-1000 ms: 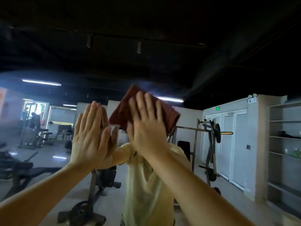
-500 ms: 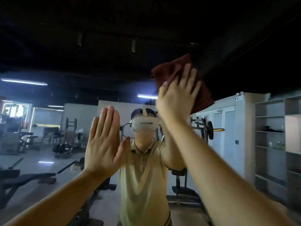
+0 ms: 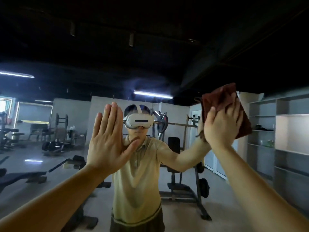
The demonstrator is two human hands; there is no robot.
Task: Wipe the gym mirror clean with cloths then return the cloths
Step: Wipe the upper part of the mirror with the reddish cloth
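Note:
The gym mirror fills the whole view in front of me and reflects the room and my own body. My right hand presses a dark red cloth flat against the glass at the right, fingers spread and straight over it. My left hand lies flat on the mirror left of centre, fingers straight and together, thumb out, holding nothing. Only one cloth is in view.
All else is reflection: weight benches at the left, a barbell rack behind my reflected body, grey shelving at the right, and ceiling strip lights.
My right hand has slid the cloth across the glass, from the middle up and to the right, then down to the right. My left hand has stayed flat on the mirror.

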